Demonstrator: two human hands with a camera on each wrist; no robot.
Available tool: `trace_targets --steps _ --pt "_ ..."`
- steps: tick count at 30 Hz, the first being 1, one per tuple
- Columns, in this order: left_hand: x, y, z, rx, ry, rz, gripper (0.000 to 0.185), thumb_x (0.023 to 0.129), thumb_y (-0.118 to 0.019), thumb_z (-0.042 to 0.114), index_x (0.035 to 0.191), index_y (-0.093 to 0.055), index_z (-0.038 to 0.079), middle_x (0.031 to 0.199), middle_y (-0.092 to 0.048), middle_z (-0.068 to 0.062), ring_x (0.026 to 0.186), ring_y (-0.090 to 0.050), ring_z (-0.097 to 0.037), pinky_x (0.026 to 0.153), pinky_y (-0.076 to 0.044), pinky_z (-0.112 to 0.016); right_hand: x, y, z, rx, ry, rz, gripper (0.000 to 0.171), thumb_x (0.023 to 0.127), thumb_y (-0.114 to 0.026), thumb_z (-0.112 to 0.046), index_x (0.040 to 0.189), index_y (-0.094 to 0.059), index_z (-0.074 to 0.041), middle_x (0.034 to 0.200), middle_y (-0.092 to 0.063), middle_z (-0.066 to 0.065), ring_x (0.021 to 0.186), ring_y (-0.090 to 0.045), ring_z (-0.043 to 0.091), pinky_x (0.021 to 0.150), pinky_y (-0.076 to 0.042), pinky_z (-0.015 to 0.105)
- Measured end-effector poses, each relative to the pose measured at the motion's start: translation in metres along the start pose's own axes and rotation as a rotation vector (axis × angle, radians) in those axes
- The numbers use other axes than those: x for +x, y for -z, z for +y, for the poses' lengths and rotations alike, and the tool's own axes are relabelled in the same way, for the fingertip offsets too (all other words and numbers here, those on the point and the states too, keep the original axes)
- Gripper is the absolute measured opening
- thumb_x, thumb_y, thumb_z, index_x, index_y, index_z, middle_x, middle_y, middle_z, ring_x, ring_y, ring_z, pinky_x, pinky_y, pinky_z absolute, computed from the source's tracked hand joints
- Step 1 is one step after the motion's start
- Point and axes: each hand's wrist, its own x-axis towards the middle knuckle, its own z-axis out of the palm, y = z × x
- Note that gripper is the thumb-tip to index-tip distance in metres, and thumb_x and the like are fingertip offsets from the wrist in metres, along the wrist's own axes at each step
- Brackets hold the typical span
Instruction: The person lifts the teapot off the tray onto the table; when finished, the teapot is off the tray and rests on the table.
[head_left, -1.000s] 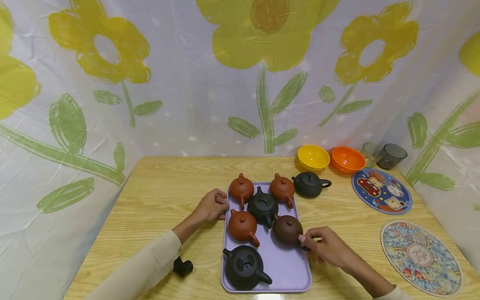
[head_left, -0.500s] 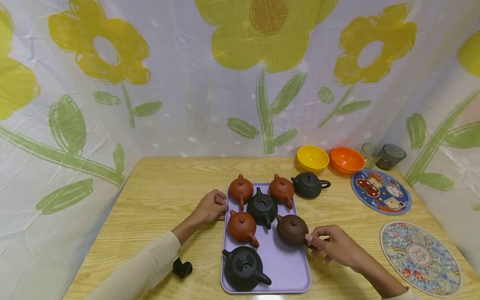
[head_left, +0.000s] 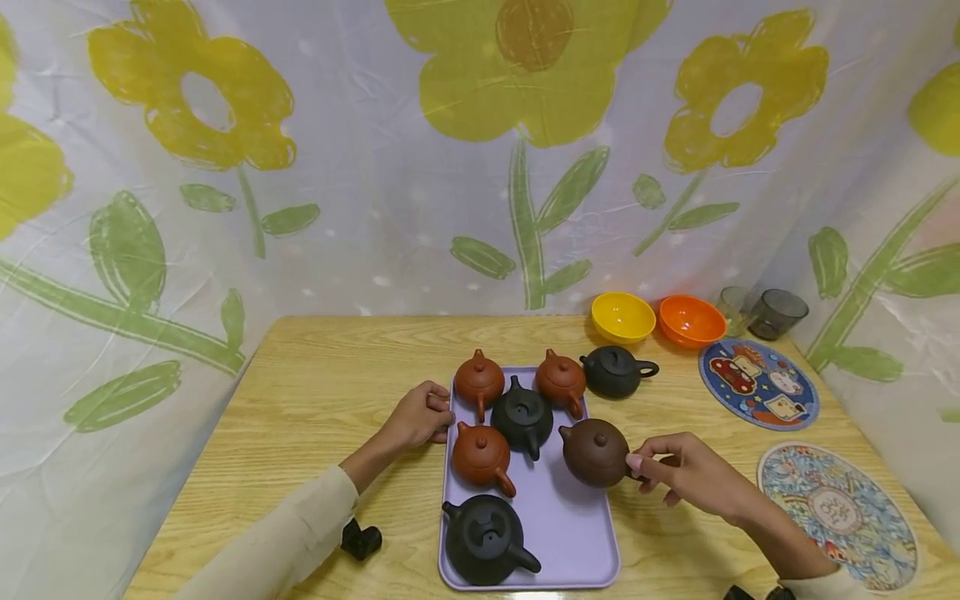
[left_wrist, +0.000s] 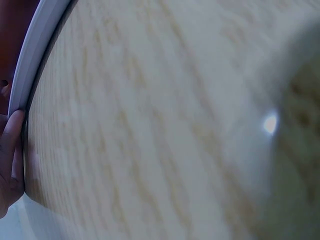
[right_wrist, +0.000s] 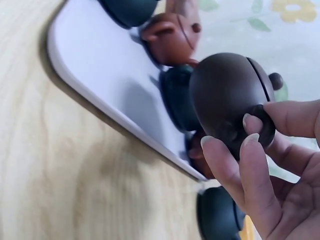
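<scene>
My right hand (head_left: 693, 475) pinches the handle of a dark brown teapot (head_left: 597, 452). In the right wrist view this teapot (right_wrist: 227, 95) is lifted off the lilac tray (head_left: 562, 550), fingers and thumb round its handle. My left hand (head_left: 420, 414) grips the tray's left rim; the left wrist view catches only its fingers (left_wrist: 12, 135) at that rim. On the tray stand red-brown teapots at the back left (head_left: 479, 382), back right (head_left: 560, 379) and middle left (head_left: 480, 456). A black teapot (head_left: 522, 414) sits among them, and a larger black teapot (head_left: 484, 537) at the front left.
Another black teapot (head_left: 617, 372) stands on the table just beyond the tray's back right corner. Behind it are a yellow bowl (head_left: 622, 317), an orange bowl (head_left: 691, 322) and a dark glass (head_left: 778, 313). Two round mats, one blue (head_left: 759, 385) and one patterned (head_left: 836, 510), lie at right.
My right hand has raised the brown teapot from the tray and moved it rightward, toward the tray's right edge. The left hand stays at the left rim.
</scene>
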Motion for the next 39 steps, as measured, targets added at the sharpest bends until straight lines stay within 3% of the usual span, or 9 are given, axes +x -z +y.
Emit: trace_targets --steps 12,19,26,39 --pt "-0.002 0.001 0.002 -0.015 0.004 -0.003 0.034 0.087 -0.064 -0.008 0.119 -0.053 -0.004 0.099 -0.058 -0.015 0.073 -0.062 -0.018 0.059 -0.064 -0.035 0.003 0.024 0.002 -0.009 0.038 -0.089 0.029 0.103 -0.057 -0.024 0.101 -0.068 0.003 0.103 -0.067 0.024 0.084 -0.069 0.022 0.062 -0.061 0.038" --pt "-0.002 0.001 0.001 -0.009 -0.013 -0.017 0.034 0.087 -0.064 -0.008 0.120 -0.053 -0.005 0.101 -0.057 -0.016 0.075 -0.063 -0.019 0.060 -0.064 -0.035 0.008 0.037 0.009 -0.008 0.055 -0.097 0.028 0.103 -0.056 -0.023 0.101 -0.068 0.003 0.102 -0.066 0.019 0.084 -0.068 0.020 0.064 -0.061 0.039" --pt "-0.001 0.001 0.001 -0.005 -0.005 -0.003 0.034 0.087 -0.064 -0.008 0.119 -0.053 -0.005 0.099 -0.058 -0.015 0.074 -0.063 -0.019 0.059 -0.064 -0.034 0.016 0.052 0.020 -0.019 0.054 -0.114 0.032 0.103 -0.056 -0.022 0.101 -0.066 0.008 0.103 -0.065 0.024 0.085 -0.067 0.021 0.067 -0.061 0.041" --pt "0.002 0.000 -0.002 -0.004 0.004 0.000 0.035 0.088 -0.064 -0.007 0.120 -0.054 -0.003 0.100 -0.059 -0.015 0.074 -0.063 -0.018 0.059 -0.064 -0.034 0.029 0.076 0.040 -0.046 0.040 -0.132 0.029 0.104 -0.054 -0.024 0.102 -0.066 0.003 0.104 -0.064 0.024 0.092 -0.065 0.031 0.073 -0.060 0.041"
